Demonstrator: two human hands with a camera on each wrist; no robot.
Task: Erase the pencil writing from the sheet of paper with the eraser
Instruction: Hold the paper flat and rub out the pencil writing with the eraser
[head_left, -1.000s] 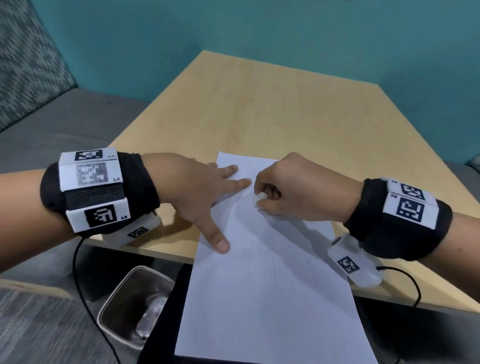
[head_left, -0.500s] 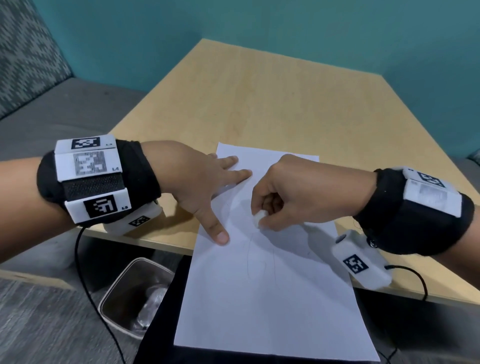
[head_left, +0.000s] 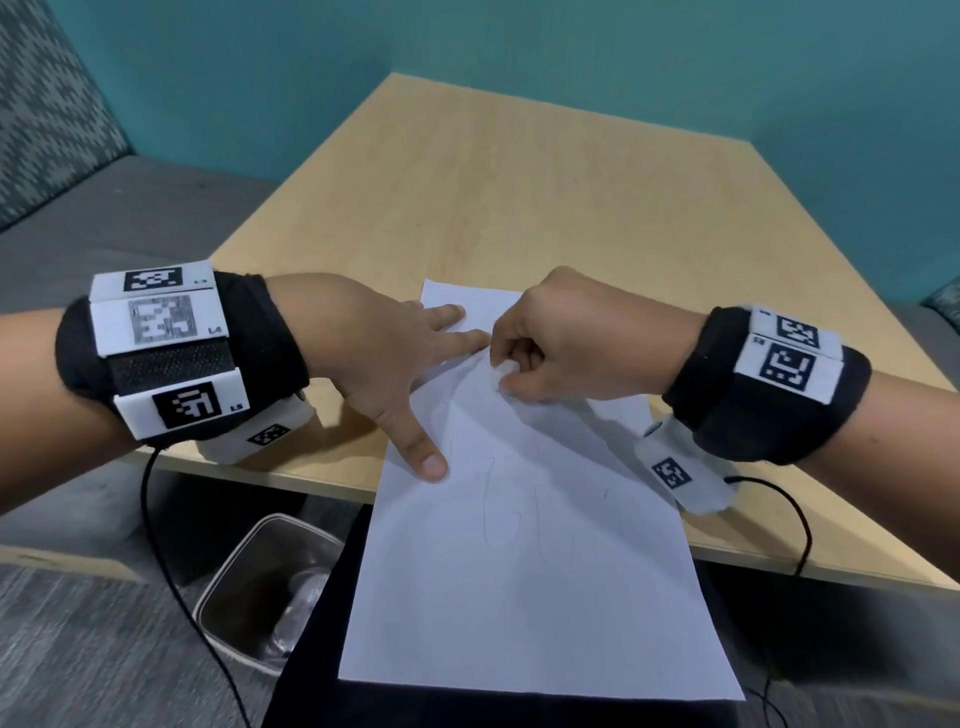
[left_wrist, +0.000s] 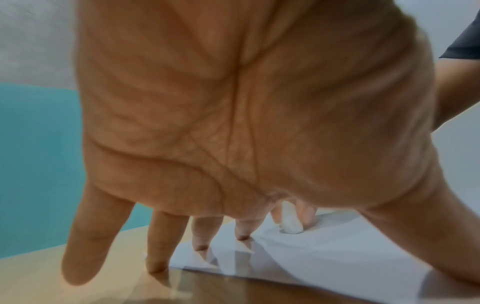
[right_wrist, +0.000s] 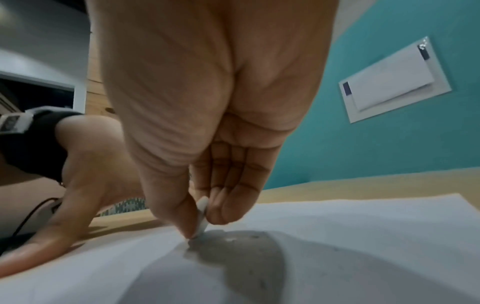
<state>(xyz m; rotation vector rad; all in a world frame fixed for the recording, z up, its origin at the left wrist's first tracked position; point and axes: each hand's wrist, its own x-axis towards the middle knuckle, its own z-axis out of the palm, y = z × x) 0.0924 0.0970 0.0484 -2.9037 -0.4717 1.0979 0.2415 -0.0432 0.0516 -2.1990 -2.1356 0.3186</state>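
A white sheet of paper (head_left: 519, 545) lies on the wooden table (head_left: 519, 197) and overhangs its near edge. Faint pencil lines (head_left: 514, 514) show in its middle. My left hand (head_left: 395, 364) lies spread flat on the sheet's upper left part, fingers (left_wrist: 200, 236) straight and pressing the paper (left_wrist: 324, 257). My right hand (head_left: 550, 353) pinches a small white eraser (head_left: 500, 375) between thumb and forefinger. In the right wrist view the eraser (right_wrist: 201, 216) touches the paper (right_wrist: 337, 236) at its tip. The left wrist view shows the eraser (left_wrist: 289, 221) just beyond my index finger.
A clear waste bin (head_left: 270, 587) stands on the floor below the table's near left edge. A grey bench (head_left: 104, 218) runs along the left. Cables (head_left: 800, 525) hang from both wrist cameras. Teal walls (head_left: 519, 52) close the far side.
My right hand has moved the eraser back up the sheet toward my left index finger, after sliding nearer half a second ago. The left hand has stayed pressed on the paper.
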